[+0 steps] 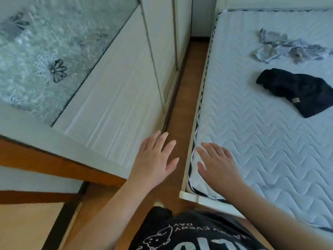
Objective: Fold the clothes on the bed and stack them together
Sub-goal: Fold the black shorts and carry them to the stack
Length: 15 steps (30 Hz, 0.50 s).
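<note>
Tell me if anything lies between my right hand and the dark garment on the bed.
Nothing visible does. Between the right hand and the dark garment there is only bare quilted mattress; the grey patterned garment lies farther away.

**Count of things**

There are two hands, the left hand (156,158) and the right hand (217,164). One bed (252,141) carries two clothes: one grey garment (288,48) and one dark garment (299,90). One wardrobe (108,98) stands beside.
</note>
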Each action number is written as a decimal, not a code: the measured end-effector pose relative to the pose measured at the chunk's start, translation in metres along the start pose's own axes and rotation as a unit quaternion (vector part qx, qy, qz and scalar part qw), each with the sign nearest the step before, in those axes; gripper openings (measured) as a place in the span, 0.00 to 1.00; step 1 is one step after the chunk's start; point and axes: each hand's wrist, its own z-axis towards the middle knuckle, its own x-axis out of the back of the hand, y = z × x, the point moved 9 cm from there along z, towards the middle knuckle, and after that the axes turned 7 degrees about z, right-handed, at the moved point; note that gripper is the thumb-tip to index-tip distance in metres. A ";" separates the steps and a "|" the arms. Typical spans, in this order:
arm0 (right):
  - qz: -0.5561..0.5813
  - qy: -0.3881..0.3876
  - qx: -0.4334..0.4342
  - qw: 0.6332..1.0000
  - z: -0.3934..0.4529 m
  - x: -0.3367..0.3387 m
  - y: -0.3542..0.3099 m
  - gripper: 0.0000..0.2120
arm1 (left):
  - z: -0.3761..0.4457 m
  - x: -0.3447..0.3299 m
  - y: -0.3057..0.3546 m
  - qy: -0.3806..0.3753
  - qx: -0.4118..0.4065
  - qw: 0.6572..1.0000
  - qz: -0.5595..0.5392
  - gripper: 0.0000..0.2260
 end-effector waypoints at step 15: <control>0.061 0.005 -0.370 0.927 0.064 0.004 0.139 0.26 | 0.250 -0.008 0.098 -0.001 -0.314 0.949 -0.036 0.28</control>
